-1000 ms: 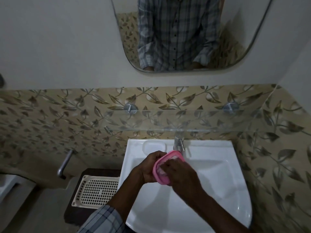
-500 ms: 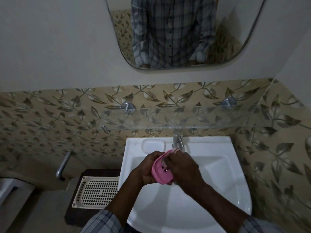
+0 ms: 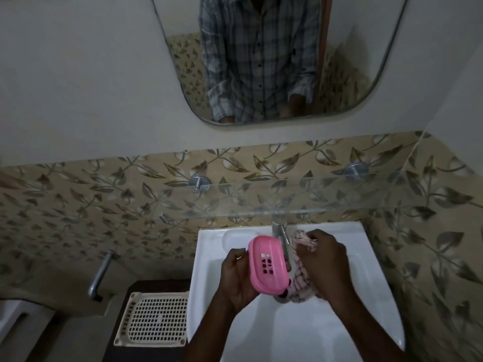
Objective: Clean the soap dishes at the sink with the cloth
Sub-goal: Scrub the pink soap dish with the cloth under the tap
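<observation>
My left hand (image 3: pixel 239 279) holds a pink slotted soap dish (image 3: pixel 266 265) upright over the white sink (image 3: pixel 379 296), its inner face turned toward me. My right hand (image 3: pixel 325 265) is just to the right of it, closed on a bunched pink-and-white patterned cloth (image 3: pixel 300 257) that hangs beside the dish. The cloth is off the dish's face, next to its right edge. The metal tap (image 3: pixel 281 231) stands just behind the dish and cloth.
A glass shelf (image 3: pixel 274 202) juts out above the sink's back edge. A cream perforated tray (image 3: pixel 154 318) lies on a dark stand left of the sink. A metal pipe (image 3: pixel 100 275) sticks from the left wall. A mirror (image 3: pixel 261 61) hangs above.
My right hand has pulled the cloth off the dish and moved right. The dish's slotted inner face, covered before, is now exposed. The camera view has shifted slightly.
</observation>
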### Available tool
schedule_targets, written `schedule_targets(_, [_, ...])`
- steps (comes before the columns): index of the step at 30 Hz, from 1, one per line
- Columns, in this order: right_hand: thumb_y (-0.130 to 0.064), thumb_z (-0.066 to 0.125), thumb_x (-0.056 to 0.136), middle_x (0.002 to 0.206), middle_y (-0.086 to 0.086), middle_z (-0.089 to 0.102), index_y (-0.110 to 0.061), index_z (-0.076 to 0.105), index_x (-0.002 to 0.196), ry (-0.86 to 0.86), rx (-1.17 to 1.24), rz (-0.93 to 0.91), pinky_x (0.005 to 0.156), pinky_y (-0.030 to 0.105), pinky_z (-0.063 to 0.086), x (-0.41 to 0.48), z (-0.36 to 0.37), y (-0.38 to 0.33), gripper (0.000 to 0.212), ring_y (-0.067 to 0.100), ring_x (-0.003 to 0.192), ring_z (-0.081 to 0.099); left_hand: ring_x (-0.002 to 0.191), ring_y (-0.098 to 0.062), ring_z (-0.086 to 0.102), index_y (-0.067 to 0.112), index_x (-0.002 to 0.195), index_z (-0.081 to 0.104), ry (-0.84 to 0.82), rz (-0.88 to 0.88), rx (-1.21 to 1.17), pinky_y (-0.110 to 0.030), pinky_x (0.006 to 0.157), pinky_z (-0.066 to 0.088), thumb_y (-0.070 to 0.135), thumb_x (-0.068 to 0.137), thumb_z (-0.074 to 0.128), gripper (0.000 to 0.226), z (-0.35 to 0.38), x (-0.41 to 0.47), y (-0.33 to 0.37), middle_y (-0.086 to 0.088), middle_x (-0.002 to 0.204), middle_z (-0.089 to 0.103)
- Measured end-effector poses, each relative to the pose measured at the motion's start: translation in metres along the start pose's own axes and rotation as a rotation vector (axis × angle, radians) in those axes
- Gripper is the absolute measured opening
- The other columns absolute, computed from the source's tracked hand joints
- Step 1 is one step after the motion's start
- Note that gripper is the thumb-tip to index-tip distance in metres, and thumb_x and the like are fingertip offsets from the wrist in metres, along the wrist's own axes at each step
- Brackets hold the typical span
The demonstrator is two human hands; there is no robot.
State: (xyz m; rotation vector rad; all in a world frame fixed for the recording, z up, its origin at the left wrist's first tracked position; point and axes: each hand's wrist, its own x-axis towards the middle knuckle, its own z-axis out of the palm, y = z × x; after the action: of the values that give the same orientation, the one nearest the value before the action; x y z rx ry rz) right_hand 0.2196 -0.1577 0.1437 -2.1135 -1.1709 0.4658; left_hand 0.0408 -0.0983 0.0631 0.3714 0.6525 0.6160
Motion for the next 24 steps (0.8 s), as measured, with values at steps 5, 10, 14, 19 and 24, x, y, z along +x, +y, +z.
schedule_targets(5, [-0.011,0.070,0.085,0.095,0.007,0.068,-0.015,0.071,0.106,-0.009,-0.053,-0.156,0.073,0.035,0.054,-0.026,-0.010,0.018,0.021,0.028,0.088,0.067,0.105,-0.043,0.064,0.018,0.132,0.063,0.063,0.049,-0.013,-0.059,0.096,0.049,0.066,0.093,0.039,0.066,0.008,0.007,-0.013,-0.027,0.122,0.064])
schedule_targets(10, [-0.028,0.051,0.095,0.124,-0.002,0.057,-0.027,0.056,0.133,-0.079,-0.175,-0.225,0.088,0.030,0.052,-0.042,0.044,-0.007,0.038,0.019,0.111,0.058,0.121,-0.036,0.062,0.011,0.126,0.068,0.208,0.185,0.178,-0.044,0.105,0.049,0.059,0.095,0.040,0.063,0.027,0.015,-0.046,-0.023,0.129,0.065])
schedule_targets(14, [-0.023,0.044,0.098,0.114,0.000,0.058,-0.026,0.059,0.121,-0.270,-0.171,-0.294,0.079,0.031,0.047,-0.021,0.058,0.000,0.028,0.023,0.098,0.058,0.111,-0.030,0.068,0.024,0.116,0.074,0.275,0.295,0.242,-0.038,0.092,0.055,0.056,0.087,0.048,0.050,0.024,0.016,-0.038,-0.019,0.121,0.071])
schedule_targets(19, [-0.019,0.053,0.093,0.105,0.003,0.063,-0.019,0.065,0.112,-0.199,-0.180,-0.402,0.072,0.026,0.047,-0.021,0.066,-0.013,0.023,0.025,0.093,0.063,0.101,-0.022,0.073,0.027,0.121,0.071,0.356,0.415,0.351,-0.027,0.076,0.059,0.047,0.097,0.037,0.046,0.025,0.020,-0.023,-0.010,0.114,0.075])
schedule_targets(24, [-0.030,0.056,0.090,0.100,0.004,0.071,-0.019,0.068,0.099,-0.202,-0.284,-0.242,0.072,0.027,0.051,-0.017,0.053,-0.014,0.018,0.023,0.089,0.071,0.106,-0.017,0.071,0.039,0.123,0.067,0.415,0.513,0.467,-0.030,0.084,0.059,0.057,0.089,0.037,0.049,0.036,0.016,-0.012,0.002,0.119,0.074])
